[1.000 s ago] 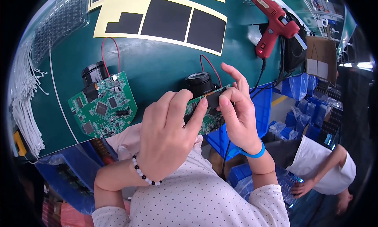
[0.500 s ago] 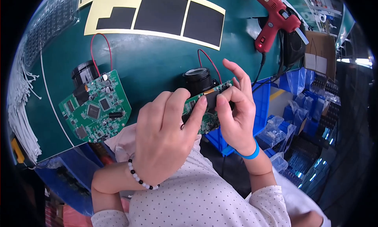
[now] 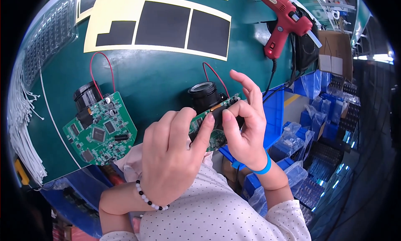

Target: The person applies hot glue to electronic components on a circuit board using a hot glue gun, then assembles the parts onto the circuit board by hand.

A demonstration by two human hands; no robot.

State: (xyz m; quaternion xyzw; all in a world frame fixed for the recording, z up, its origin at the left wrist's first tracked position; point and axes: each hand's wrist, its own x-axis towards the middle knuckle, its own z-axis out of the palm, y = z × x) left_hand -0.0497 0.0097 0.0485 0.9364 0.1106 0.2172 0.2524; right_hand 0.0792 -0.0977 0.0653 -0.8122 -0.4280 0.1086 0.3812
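Observation:
A green circuit board (image 3: 217, 141) is tilted between my hands in front of my body. A black lens barrel (image 3: 204, 94) with a red wire loop stands at its far edge. My left hand (image 3: 173, 155) grips the board's left side, one fingertip pressing on a dark patch (image 3: 218, 116) on its face. Below the lens, an orange strip (image 3: 216, 108) borders that patch. My right hand (image 3: 246, 130) pinches at the patch and board's right side with thumb and bent index finger; its other fingers are raised. The board's lower right is hidden behind the right hand.
To the left lies a second green board (image 3: 102, 134) with a lens and red wire. Yellow backing sheets (image 3: 167, 50) with black stickers lie farther back. A red glue gun (image 3: 280, 32) rests at the far right, above blue bins (image 3: 273, 119). White cable ties (image 3: 25, 132) line the left edge.
The view has shifted, so the table things appear lower and slightly to the left. Both hands keep the same hold on the board; the fingertip still presses the dark patch.

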